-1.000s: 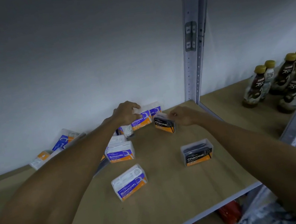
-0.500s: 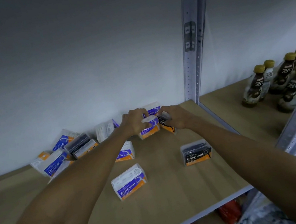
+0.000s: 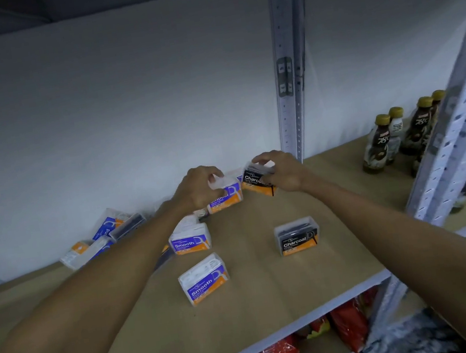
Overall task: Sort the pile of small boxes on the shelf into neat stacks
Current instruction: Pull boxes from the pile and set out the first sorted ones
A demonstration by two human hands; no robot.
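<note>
Two boxes are gripped at the back of the shelf (image 3: 274,289): the left hand (image 3: 197,188) curls its fingers over a Smooth box (image 3: 227,198), and the right hand (image 3: 286,172) pinches a Charcoal box (image 3: 255,178) just beside it at 3 o'clock. Nearer lie a middle Smooth box (image 3: 190,241), a front Smooth box (image 3: 204,280) and a loose Charcoal box (image 3: 297,236). A jumbled pile (image 3: 104,239) sits at 9 o'clock.

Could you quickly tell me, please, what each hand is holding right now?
Left hand: closed, gripping a Smooth box at the back of the shelf.
Right hand: closed, gripping a Charcoal box beside it.

matt wooden shelf (image 3: 273,286), clear plastic boxes (image 3: 203,278)
</note>
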